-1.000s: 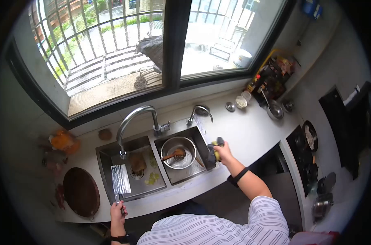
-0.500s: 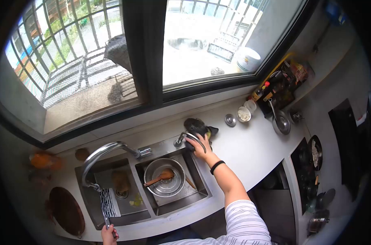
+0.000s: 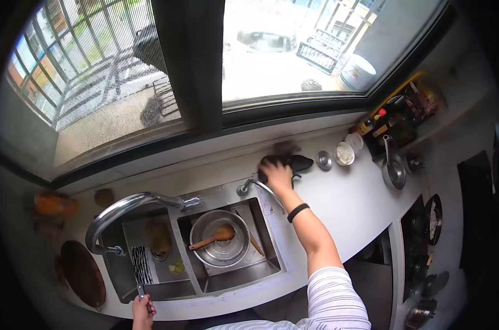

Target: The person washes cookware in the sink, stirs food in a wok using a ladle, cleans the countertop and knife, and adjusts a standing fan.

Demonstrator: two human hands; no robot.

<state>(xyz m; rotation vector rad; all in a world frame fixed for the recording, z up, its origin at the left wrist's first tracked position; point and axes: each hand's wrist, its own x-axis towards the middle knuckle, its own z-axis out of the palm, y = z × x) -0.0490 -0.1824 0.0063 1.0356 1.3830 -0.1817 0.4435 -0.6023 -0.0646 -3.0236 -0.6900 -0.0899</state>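
Observation:
My left hand (image 3: 143, 308) is closed round the handle of a kitchen cleaver (image 3: 141, 268). Its broad blade, streaked black and white, hangs over the left sink basin (image 3: 186, 289). Behind the sinks, my right hand (image 3: 277, 174) has its fingers, slightly blurred, curled on a dark, crumpled cloth (image 3: 299, 163) on the counter. In the right basin (image 3: 268, 269) stands a metal bowl (image 3: 196, 252) with a wooden spoon (image 3: 223, 233) in it. A thin curved tap (image 3: 242, 190) rises beside my right forearm.
A large chrome faucet (image 3: 114, 206) arches over the left basin, where yellowish-green scraps (image 3: 176, 267) lie. A round brown board (image 3: 83, 274) stands at the left. On the counter are a metal lid (image 3: 324, 160), a bowl of white pieces (image 3: 344, 154) and a metal pan (image 3: 394, 171).
The view has shifted, so the counter items appear farther right. My right hand has moved forward on the dark cloth, whose shape has changed. My left hand still holds the cleaver over the basin.

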